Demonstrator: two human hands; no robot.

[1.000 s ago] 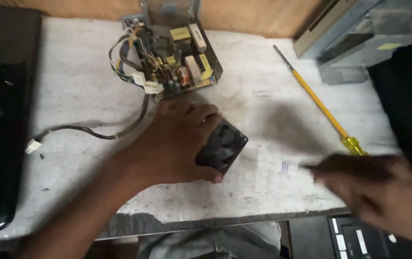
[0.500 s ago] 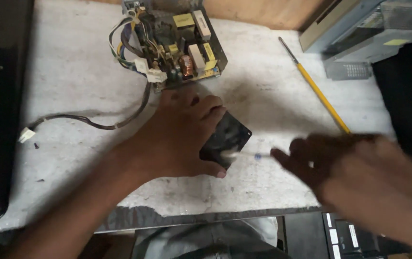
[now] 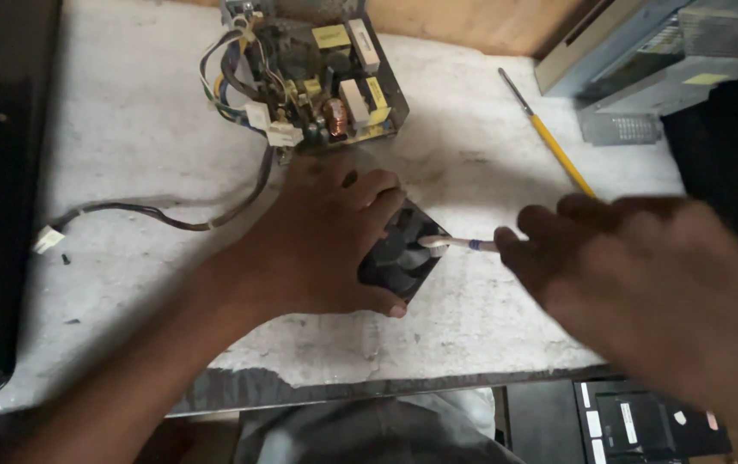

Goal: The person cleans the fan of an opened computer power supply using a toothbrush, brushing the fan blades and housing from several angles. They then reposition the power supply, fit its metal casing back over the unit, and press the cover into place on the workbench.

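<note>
Lying at the back of the white surface, an open metal tray of a power supply holds a circuit board with yellow parts, a copper coil, white connectors and a bundle of coloured wires. A dark cable runs from this tray to the left and ends in a small white plug.

The left hand is pressed on a small black fan, with the fingers curled over its top edge and the thumb under its lower corner. The fan is square, its dark blades show inside the frame, and it rests on the surface just in front of the tray, near the middle. The right hand is blurred, but its fingers pinch a thin stick with a white tip, like a cotton swab. The white tip touches the fan at its right side.

A yellow screwdriver lies on the surface behind the right hand. A grey metal case stands at the far right corner.
</note>
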